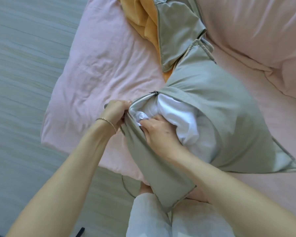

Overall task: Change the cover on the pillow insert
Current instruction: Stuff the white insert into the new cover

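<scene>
Head view, centre frame: my left hand (117,111) pinches the sage-green fabric cover's (217,106) zipper edge open so my right hand (158,131), gripping the white pillow insert (178,110), can work it through.

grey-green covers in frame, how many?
2: one cover around the white insert, held by both hands; second cover lying beyond it on yellow fabric. More may be hidden.

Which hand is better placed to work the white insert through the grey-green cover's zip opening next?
Probably the right hand: its fingers already pinch the white insert at the opening. The left hand grips the edge of the grey-green cover, holding it open.
</scene>
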### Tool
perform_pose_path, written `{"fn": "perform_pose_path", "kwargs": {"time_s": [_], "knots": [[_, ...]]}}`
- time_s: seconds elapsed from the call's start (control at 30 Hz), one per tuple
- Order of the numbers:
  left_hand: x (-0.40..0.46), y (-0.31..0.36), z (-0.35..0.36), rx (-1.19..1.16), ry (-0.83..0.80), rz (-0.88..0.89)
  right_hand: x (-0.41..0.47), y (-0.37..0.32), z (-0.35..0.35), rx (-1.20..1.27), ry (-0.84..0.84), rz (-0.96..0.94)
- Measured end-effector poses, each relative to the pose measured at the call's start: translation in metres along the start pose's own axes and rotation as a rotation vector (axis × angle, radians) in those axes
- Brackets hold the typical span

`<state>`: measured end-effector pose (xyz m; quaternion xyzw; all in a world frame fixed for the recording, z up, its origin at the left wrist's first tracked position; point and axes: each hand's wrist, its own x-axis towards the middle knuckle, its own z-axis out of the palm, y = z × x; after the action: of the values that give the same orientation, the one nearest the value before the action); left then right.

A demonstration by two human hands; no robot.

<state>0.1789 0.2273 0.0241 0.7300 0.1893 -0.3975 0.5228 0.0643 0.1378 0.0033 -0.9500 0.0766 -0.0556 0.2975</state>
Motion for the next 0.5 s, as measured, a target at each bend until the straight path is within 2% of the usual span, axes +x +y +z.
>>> {"fn": "perform_pose_path", "kwargs": {"time_s": [0.1,0.23,0.37,0.43,0.5], "knots": [[0.003,-0.021,-0.028,0.013,0.058,0.030,0.009,-0.021,0.008,0.121,-0.047,-0.048],[-0.005,-0.039,-0.051,0.213,0.105,0.179,0.029,-0.034,0.013,0.301,-0.220,-0.183],[-0.010,-0.041,-0.067,0.389,0.068,0.253,0.047,-0.032,0.019,0.194,-0.492,-0.301],[-0.009,-0.043,-0.077,0.538,0.142,0.326,0.052,-0.034,0.023,0.174,-0.614,-0.277],[-0.011,-0.048,-0.086,0.744,0.231,0.409,0.052,-0.043,0.027,0.256,-0.716,-0.276]]}}
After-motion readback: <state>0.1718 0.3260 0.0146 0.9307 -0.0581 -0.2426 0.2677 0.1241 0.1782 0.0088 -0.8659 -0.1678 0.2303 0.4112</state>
